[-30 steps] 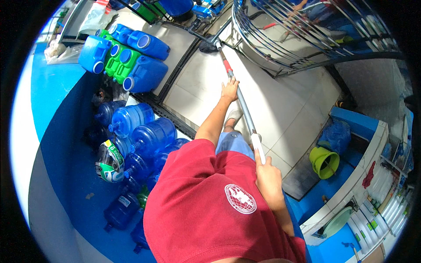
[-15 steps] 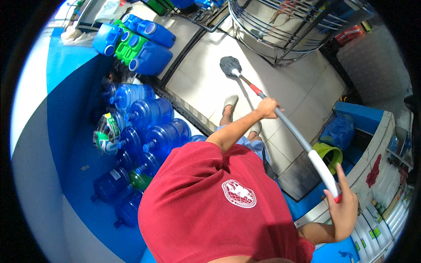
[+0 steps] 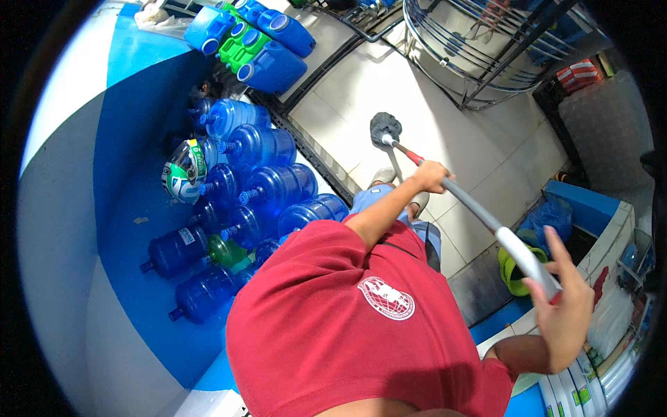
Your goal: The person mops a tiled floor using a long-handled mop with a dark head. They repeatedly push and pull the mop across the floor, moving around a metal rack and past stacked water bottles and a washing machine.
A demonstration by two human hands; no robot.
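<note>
My left hand is wrapped round the grey shaft of a mop, below its red collar. The mop's dark grey stringy head touches the white tiled floor, just beyond my shoes. At the upper end, the white grip lies against the palm of my right hand. That hand's index finger is stretched out and its thumb stands apart, so the grip rests between them without being clasped. The red tip of the grip is partly covered by this hand.
Large blue water bottles lie stacked at left, beside a wrapped green-and-white bundle. Blue and green jerrycans stand at the far left. A round metal rack is ahead. A lime-green bucket sits by the low blue ledge at right.
The mop head has been drawn back over the tiles, nearer my feet. My right hand has shifted right with the grip's end, and the whole view has shifted a little.
</note>
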